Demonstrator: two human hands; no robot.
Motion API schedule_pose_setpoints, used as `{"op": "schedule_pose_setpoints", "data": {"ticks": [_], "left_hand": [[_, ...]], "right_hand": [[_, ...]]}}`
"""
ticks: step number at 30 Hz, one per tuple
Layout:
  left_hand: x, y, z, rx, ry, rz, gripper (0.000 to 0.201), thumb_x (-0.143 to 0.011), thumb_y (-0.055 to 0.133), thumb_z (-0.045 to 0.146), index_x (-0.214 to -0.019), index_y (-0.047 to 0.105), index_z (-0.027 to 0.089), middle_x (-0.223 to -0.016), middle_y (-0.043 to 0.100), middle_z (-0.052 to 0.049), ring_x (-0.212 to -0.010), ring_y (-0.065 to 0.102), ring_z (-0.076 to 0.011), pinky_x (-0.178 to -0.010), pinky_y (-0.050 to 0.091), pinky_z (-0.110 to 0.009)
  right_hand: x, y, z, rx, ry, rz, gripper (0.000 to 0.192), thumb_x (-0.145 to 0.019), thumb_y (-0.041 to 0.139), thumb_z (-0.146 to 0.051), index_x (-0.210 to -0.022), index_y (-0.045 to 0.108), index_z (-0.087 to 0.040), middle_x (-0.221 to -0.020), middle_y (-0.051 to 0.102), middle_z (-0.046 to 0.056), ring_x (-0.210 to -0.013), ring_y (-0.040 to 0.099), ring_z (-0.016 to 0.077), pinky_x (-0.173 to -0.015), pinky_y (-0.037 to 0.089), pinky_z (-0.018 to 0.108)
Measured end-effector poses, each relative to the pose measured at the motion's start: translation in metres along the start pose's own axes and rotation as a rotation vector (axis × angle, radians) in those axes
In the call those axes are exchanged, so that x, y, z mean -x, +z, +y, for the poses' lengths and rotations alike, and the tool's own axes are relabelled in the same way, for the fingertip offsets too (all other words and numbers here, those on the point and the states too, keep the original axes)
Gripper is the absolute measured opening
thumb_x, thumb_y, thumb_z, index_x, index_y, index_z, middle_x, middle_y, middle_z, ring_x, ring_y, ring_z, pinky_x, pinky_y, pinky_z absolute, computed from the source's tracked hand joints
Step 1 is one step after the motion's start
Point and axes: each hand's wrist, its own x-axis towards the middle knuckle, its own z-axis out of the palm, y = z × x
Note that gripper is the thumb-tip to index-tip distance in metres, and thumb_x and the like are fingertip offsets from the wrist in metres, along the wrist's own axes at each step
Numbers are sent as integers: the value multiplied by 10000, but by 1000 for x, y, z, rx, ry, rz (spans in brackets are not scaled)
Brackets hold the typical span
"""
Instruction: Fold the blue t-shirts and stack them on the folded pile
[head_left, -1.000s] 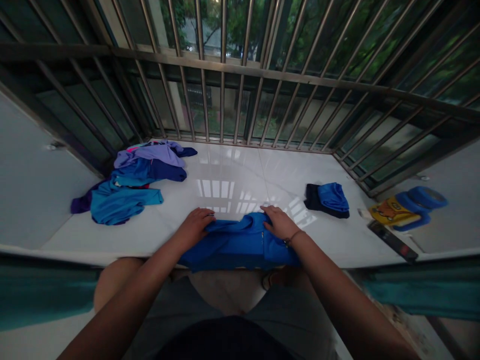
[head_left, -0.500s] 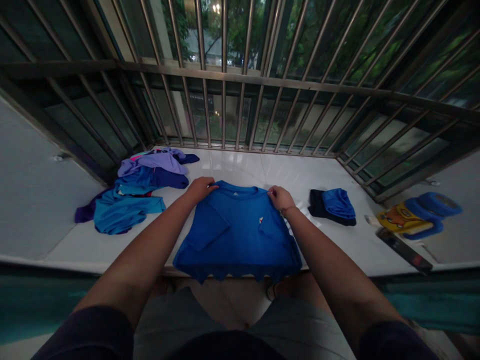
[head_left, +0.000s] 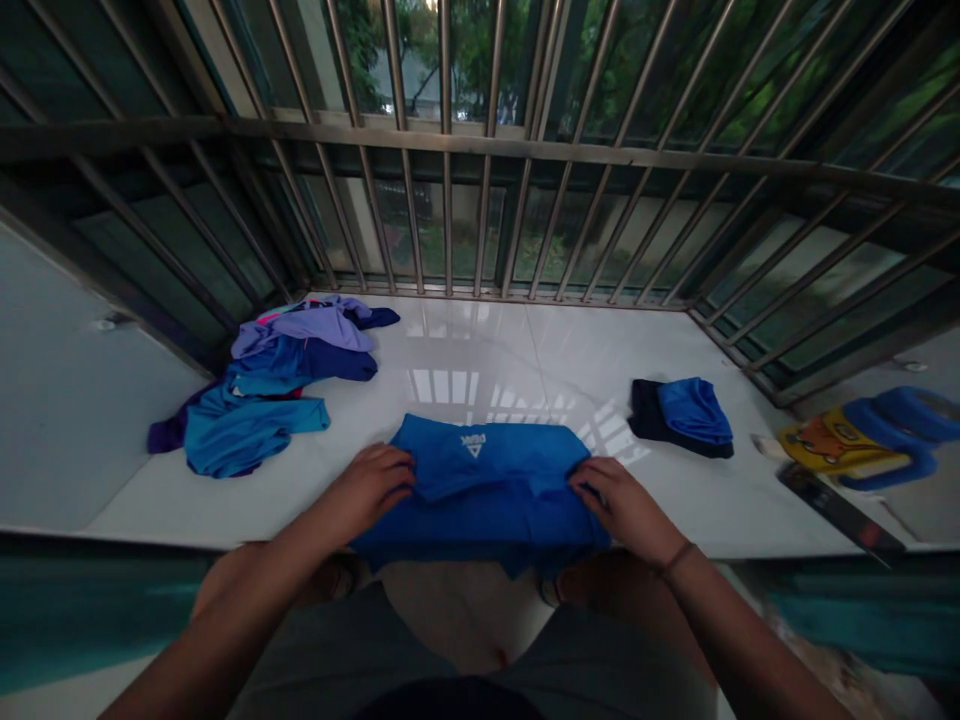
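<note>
A bright blue T-shirt (head_left: pixel 487 480) lies folded over at the near edge of the white tiled ledge (head_left: pixel 480 350), with a small white logo facing up on the folded-over part. My left hand (head_left: pixel 371 482) grips its left side. My right hand (head_left: pixel 619 500) grips its right side, a thin band on the wrist. The lower hem hangs a little over the ledge's front edge above my knees.
A heap of blue and purple clothes (head_left: pixel 274 385) lies at the ledge's left. A small folded blue and black pile (head_left: pixel 682 415) sits at the right. Metal window bars (head_left: pixel 480 150) close the far side. A yellow and blue object (head_left: pixel 862 440) rests far right.
Half a second ago the shirt lay spread flat with my hands at its collar. Its top half is now folded toward me, and both hands have come back to the near edge.
</note>
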Motion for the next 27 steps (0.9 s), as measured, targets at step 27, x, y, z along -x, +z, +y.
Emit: {"op": "schedule_pose_setpoints", "data": {"ticks": [27], "left_hand": [[-46,7,-49,-100,-621,125,341,-979,604,261,-1275,763,200,-1273,786,-153,-1168,774,-320,-1095,594,-446]], "right_hand": [[-29,8,-16,194,799,-45,287,-1113,631,-417,-1246,767,-203,-1022,846,146,-990,816,330,-866,576,397]]}}
